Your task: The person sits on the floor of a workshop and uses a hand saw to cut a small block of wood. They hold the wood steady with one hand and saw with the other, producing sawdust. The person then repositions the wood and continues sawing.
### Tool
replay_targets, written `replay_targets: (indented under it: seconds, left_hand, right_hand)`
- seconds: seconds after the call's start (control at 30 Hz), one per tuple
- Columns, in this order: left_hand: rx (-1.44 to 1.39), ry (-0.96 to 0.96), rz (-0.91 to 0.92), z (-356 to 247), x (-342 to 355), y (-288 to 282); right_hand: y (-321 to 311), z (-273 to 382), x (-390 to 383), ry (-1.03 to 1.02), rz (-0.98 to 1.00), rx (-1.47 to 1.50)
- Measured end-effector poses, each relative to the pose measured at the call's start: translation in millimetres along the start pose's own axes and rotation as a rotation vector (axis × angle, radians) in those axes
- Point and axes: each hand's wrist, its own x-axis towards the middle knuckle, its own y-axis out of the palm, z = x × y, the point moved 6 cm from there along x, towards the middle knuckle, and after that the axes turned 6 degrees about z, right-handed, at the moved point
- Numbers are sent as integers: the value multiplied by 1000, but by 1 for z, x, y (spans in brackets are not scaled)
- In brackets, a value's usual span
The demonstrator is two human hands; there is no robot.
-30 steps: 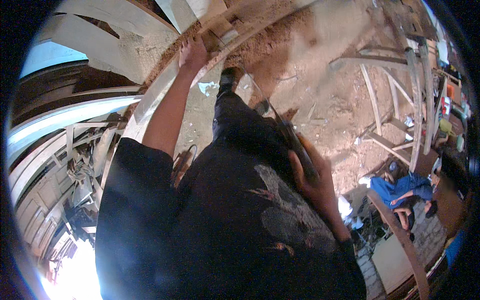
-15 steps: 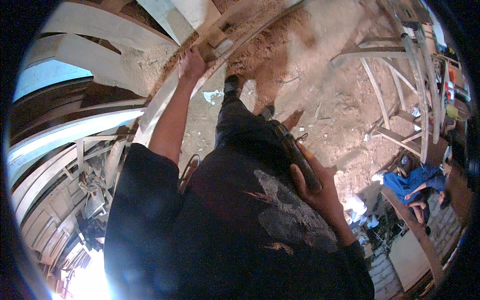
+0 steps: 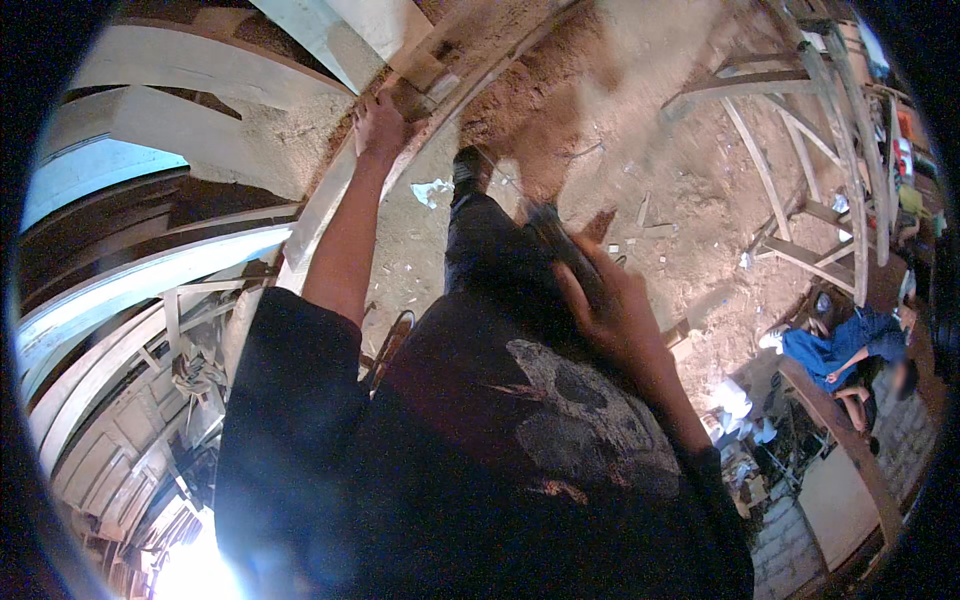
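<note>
At the far left, my left hand (image 3: 380,128) is closed on a brown wooden piece (image 3: 412,100) at the edge of a long, dusty wooden beam (image 3: 470,60). My right hand (image 3: 605,300) is wrapped around a dark, elongated hand tool (image 3: 560,240) in front of my body. The tool's far end is smeared by motion, and its exact kind cannot be made out. It points forward, over my legs, apart from the beam.
Pale boards (image 3: 200,60) and sawdust lie left of the beam. Scraps dot the dirt floor (image 3: 640,150). A wooden trestle frame (image 3: 790,150) stands at right. Beyond it, a person in blue (image 3: 840,345) sits low. Stacked wooden panels (image 3: 120,460) lean at lower left.
My right hand and the dark tool have moved forward and slightly left, with the tool's tip now farther from me. My left hand stays at the same spot on the wood.
</note>
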Motion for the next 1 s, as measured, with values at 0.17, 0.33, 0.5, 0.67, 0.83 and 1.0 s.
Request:
replay_targets:
  seconds: [0.17,0.33,0.5,0.67,0.83,1.0]
  left_hand:
    - [118,22,-30,-7,-20,6]
    - [207,6,-54,-5,-28,-9]
    - [32,61,10,10,5,34]
    - [-32,-74,39,-27,-40,-54]
    - [-26,-65,62,-13,-28,-34]
    - [3,-65,38,-20,-49,-27]
  right_hand:
    - [-7,-5,-14,67,59,152]
    - [1,-17,-31,56,25,50]
    - [5,-10,1,62,93,133]
    - [-10,4,-28,-8,-13,-37]
    - [4,4,10,-71,11,-15]
    - [-4,-5,-23,67,41,27]
